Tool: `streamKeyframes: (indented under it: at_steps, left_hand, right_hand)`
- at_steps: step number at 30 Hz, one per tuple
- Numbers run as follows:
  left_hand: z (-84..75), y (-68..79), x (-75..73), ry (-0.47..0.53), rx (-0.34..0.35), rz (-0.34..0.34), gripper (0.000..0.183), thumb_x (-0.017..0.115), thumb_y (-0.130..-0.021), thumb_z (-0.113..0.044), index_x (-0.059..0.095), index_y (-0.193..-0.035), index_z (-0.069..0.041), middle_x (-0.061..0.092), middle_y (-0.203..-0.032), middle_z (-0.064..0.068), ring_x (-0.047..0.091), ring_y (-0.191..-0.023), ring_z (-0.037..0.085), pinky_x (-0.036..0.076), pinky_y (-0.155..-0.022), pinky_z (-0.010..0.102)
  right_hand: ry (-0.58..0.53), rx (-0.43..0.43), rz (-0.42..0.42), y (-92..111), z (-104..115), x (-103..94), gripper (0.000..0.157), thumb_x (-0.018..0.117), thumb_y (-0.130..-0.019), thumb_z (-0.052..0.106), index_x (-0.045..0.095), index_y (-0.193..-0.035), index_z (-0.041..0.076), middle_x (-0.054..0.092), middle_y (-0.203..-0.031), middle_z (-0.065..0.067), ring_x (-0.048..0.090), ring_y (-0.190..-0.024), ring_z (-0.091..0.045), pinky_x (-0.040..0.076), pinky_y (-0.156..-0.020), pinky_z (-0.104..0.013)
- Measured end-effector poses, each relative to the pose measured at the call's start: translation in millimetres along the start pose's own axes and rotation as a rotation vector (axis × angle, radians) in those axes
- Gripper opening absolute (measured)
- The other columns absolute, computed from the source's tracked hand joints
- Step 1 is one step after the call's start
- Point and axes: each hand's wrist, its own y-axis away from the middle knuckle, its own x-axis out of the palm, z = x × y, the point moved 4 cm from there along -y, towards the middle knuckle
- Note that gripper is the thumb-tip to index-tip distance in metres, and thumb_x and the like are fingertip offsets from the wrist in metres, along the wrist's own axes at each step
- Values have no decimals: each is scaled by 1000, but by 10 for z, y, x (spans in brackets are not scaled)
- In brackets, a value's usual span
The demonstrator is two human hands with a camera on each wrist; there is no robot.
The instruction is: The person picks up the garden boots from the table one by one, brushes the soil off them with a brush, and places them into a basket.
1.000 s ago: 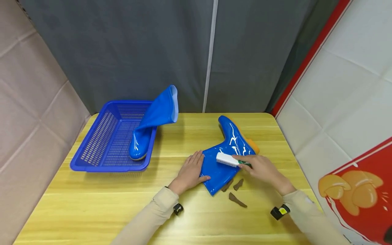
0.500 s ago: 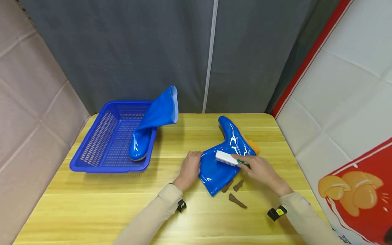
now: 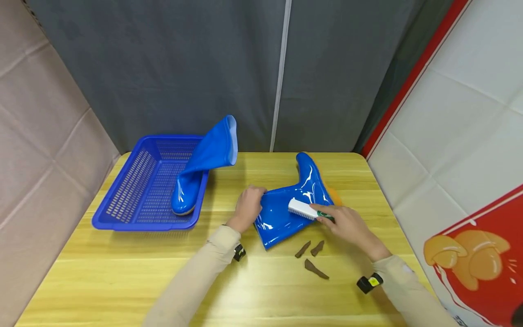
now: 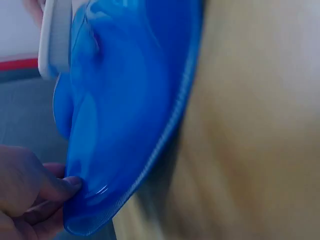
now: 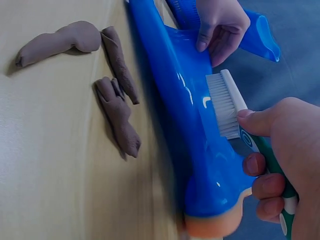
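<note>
A glossy blue rain boot point(image 3: 282, 213) with an orange sole lies on its side, its toe toward the back of the table. My left hand point(image 3: 247, 209) pinches the edge of its shaft near the opening; in the left wrist view the thumb point(image 4: 73, 181) presses on the blue rubber. My right hand point(image 3: 350, 229) grips a white brush point(image 3: 301, 208) by its green and white handle point(image 5: 270, 160). The bristles point(image 5: 223, 105) are against or very near the boot's shaft; I cannot tell which. Several brown clay-like pieces point(image 3: 315, 269) lie on the table in front of the boot.
To the left stands a blue plastic basket point(image 3: 102, 217) with perforated walls. A second blue boot point(image 3: 212, 145) leans in it, its shaft over the right rim. The wooden table point(image 3: 135, 281) ends at a grey curtain point(image 3: 196, 68) behind.
My left hand went from lying flat on the shaft to pinching its edge. The boot has swung round, its opening shifting left and away from the brown pieces. The brush has barely moved.
</note>
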Motion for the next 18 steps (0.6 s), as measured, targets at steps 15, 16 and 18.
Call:
streamKeyframes:
  at_steps: [15,16,18]
  left_hand:
    - [-6,-167,208,-194,20,166,12,64,-83,-7,68,-93,-6,70,-91,8,67,-85,24,56,-71,35]
    - [-38,-177,225,-189,25,175,13,63,-85,-9,68,-96,-5,70,-93,8,67,-86,23,57,-74,35]
    - [-97,-207,263,-178,37,185,17,61,-88,-14,67,-101,-4,70,-96,9,66,-88,24,57,-76,36]
  right_hand:
    - [-16,14,-15,-6,-48,22,40,58,-92,37,52,-131,41,45,-61,10,31,-45,-1,28,-46,-19]
    - [-18,16,-16,-7,-53,26,40,59,-92,37,53,-131,41,44,-61,11,31,-45,-2,28,-46,-19]
    - [-17,17,-16,-12,-62,31,40,59,-92,37,53,-131,40,41,-59,10,31,-45,-2,28,-46,-19]
